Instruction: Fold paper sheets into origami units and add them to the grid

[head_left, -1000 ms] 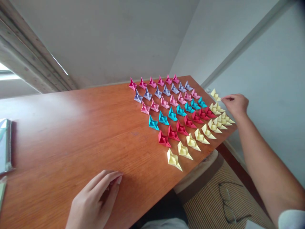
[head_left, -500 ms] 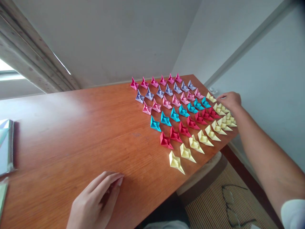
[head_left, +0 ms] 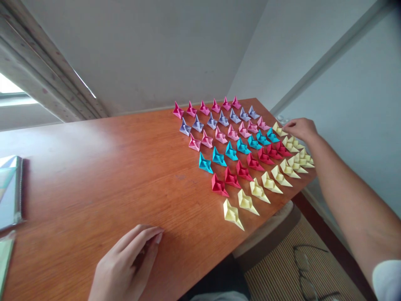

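Folded paper boats stand in rows on the wooden table (head_left: 119, 188). The rows are magenta (head_left: 204, 108), lilac (head_left: 211, 121), pink (head_left: 232, 133), turquoise (head_left: 231, 151), red (head_left: 232, 178) and yellow (head_left: 247, 202). My right hand (head_left: 301, 128) reaches to the far right end, its fingers pinched at a yellow paper boat (head_left: 278, 129) beyond the turquoise row. The exact contact is too small to see clearly. More yellow boats (head_left: 292, 144) stand close by, under the wrist. My left hand (head_left: 128, 261) rests at the front of the table, fingers closed together, nothing visible in them.
At the left edge lie a flat plastic-wrapped pack (head_left: 11, 192) and a green pack (head_left: 5, 255). A chair (head_left: 266, 234) stands below the table edge, with a pair of glasses (head_left: 303, 271) on the striped mat. Walls border the back and right; a curtain (head_left: 46, 62) hangs left.
My right hand has moved slightly left, its fingertips closing in on the far yellow boat. The whole view has shifted a little. My left hand stays where it was.
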Demonstrator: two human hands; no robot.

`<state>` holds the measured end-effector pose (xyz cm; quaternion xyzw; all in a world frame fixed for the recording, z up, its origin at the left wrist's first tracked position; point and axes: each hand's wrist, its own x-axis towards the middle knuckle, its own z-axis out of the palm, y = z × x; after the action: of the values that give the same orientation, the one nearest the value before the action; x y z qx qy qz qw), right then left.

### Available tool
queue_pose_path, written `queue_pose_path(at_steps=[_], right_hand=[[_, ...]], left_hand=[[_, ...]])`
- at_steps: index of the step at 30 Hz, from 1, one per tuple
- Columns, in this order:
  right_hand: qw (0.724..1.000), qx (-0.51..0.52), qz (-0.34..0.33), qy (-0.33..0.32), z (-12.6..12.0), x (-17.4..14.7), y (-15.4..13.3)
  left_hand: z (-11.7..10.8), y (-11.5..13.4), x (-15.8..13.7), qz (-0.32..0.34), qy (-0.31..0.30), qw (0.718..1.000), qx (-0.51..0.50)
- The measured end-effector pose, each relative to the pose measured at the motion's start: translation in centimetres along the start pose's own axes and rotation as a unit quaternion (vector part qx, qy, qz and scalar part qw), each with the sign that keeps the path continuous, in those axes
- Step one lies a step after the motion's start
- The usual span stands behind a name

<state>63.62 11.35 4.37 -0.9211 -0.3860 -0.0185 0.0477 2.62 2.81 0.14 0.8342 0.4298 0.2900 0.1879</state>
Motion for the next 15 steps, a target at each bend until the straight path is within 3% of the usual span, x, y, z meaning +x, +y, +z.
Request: queue_pose_path(at_steps=[10, 15], right_hand=[[0.992, -0.102, -0.015, -0.078, 1.6, 1.6, 0.8], [0.993, -0.099, -0.046, -0.055, 2.0, 1.9, 1.2]], left_hand=[[-0.1, 0.2, 0.1, -0.004, 0.001, 1.0, -0.006], [-0.1, -0.1, -0.2, -0.003, -0.012, 1.0, 0.001]])
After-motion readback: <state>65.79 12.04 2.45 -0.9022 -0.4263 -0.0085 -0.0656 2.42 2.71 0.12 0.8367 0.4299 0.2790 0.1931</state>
